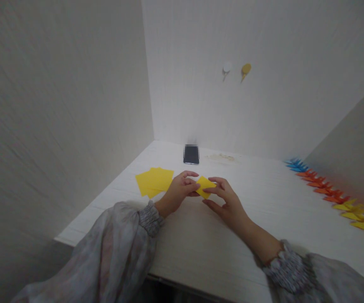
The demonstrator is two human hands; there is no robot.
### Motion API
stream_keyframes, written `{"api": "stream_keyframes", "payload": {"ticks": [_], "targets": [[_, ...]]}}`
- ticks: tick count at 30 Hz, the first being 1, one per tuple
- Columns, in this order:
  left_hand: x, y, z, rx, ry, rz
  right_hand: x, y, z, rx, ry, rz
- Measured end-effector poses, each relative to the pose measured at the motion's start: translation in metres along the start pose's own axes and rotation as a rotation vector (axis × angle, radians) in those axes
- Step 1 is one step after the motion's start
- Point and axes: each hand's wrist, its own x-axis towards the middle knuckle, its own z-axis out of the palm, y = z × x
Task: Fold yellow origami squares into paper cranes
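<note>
A small diamond of folded yellow paper (204, 185) is held above the white table, between my two hands. My left hand (182, 188) pinches its left corner, with the thumb on top. From the right, my right hand (226, 198) has its fingers on the paper's right side, one fingertip lying over its face; the thumb is lower, near the bottom corner. The underside of the paper and the fingers beneath it are hidden. Just left of my left hand, several flat yellow paper sheets (153, 182) lie in a fanned, overlapping pile.
A dark phone-like object (191, 154) stands at the back of the white table (197, 244). Along the right runs a row of folded paper figures, blue (295, 164), red-orange (322, 185) and yellow (357, 214). On the back wall are a white hook (227, 68) and a yellow hook (246, 70).
</note>
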Motion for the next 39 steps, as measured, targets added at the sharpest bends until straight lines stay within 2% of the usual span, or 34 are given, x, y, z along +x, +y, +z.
{"api": "stream_keyframes", "payload": {"ticks": [9, 17, 24, 28, 31, 39], "targets": [[-0.001, 0.002, 0.000, -0.016, -0.002, -0.045, 0.001, 0.010, -0.003, 0.274, 0.004, 0.186], [-0.001, 0.003, 0.002, 0.021, -0.011, -0.140, 0.001, 0.011, -0.012, 0.280, -0.154, 0.128], [0.001, -0.001, 0.001, 0.103, -0.031, -0.112, 0.002, 0.018, -0.012, 0.334, -0.124, 0.174], [0.001, -0.002, 0.002, 0.163, -0.057, -0.096, 0.002, 0.018, -0.011, 0.300, -0.026, 0.250], [0.002, -0.004, 0.001, 0.124, -0.092, -0.096, 0.002, 0.016, -0.010, 0.314, -0.002, 0.293], [0.001, -0.005, 0.000, 0.012, -0.149, -0.102, 0.001, 0.011, -0.009, 0.533, -0.003, 0.390]]}}
